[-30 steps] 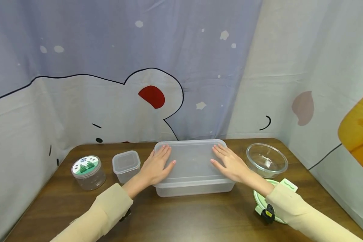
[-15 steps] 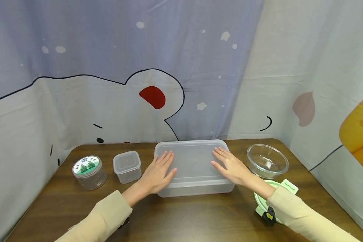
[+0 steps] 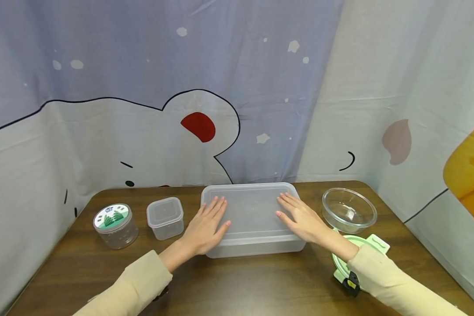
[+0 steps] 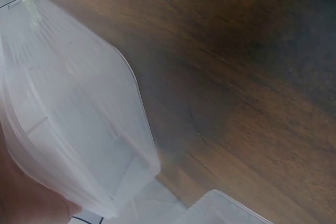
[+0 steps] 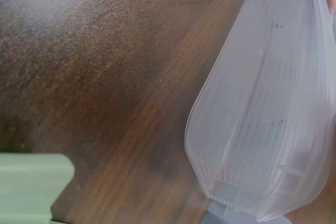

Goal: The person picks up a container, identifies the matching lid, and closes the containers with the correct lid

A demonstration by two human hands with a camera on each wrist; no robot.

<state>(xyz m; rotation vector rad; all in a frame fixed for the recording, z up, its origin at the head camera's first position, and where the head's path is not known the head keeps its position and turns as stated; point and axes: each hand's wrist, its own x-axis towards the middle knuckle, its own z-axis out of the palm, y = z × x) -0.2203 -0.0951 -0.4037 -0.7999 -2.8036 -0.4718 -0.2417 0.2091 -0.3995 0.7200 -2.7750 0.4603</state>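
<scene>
A large rectangular clear plastic food container point(image 3: 256, 249) stands at the middle of the table, its frosted lid point(image 3: 253, 215) on top. My left hand point(image 3: 205, 228) lies flat over the lid's left side, fingers straight and pointing away, thumb spread. On the lid's right side my right hand point(image 3: 304, 219) lies likewise, palm down with straight fingers. Seen from the left wrist, the ribbed wall of the container point(image 4: 79, 93) is close by, with part of the hand point(image 4: 31, 198) at the lower left. The right wrist view shows the opposite end of the container point(image 5: 252, 108).
Left of the container stand a small square lidded box point(image 3: 165, 217) and a round jar point(image 3: 118, 232) with a green-and-white lid. To the right are a round glass bowl point(image 3: 349, 213) and a green round lid with clips point(image 3: 341, 265), partly hidden under the right forearm. A curtain point(image 3: 260, 87) hangs behind the table.
My left hand has slid slightly toward me on the lid, and the right hand's fingertips a little too. Otherwise both hands stay in place; the container has hardly moved.
</scene>
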